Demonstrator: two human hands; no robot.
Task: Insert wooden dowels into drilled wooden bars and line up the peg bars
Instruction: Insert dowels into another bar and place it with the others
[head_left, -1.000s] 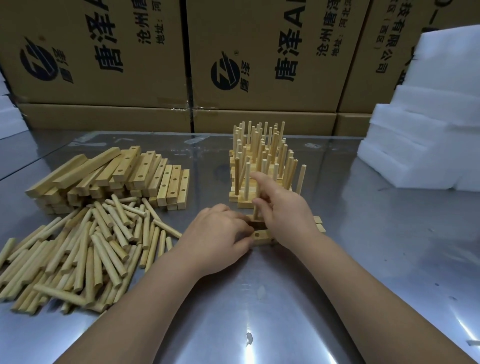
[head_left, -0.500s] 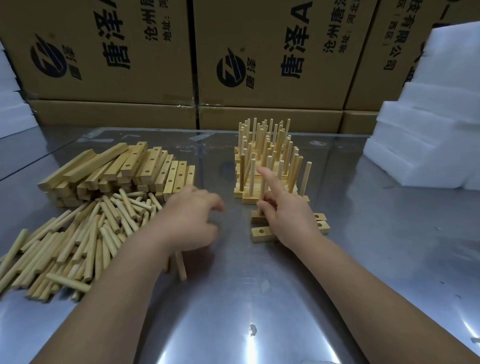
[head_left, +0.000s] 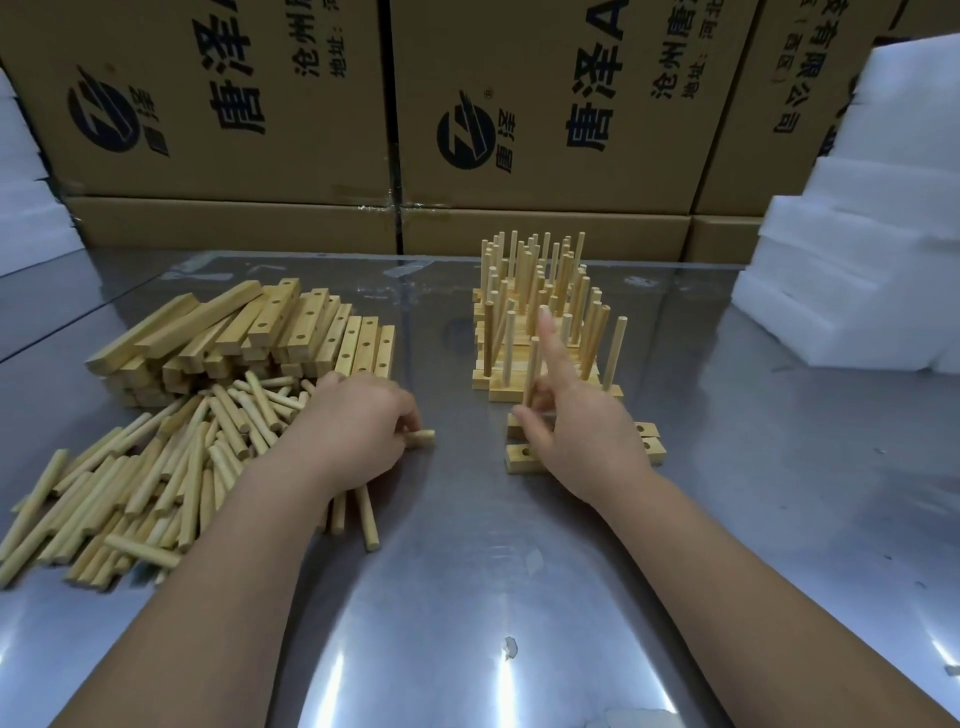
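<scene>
Dowels (head_left: 156, 478), smooth round pale wood

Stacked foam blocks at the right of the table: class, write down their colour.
Plain white; the stacked rectangular foam blocks show best in the head view.

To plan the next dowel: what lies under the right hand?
Two drilled wooden bars lie under the right hand, ends showing on both sides. Their middles are covered.

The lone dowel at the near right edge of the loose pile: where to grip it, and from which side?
Pinch the dowel mid-length from above, coming from its right: it lies flat on the table, open on that side, with other dowels on its left.
</scene>
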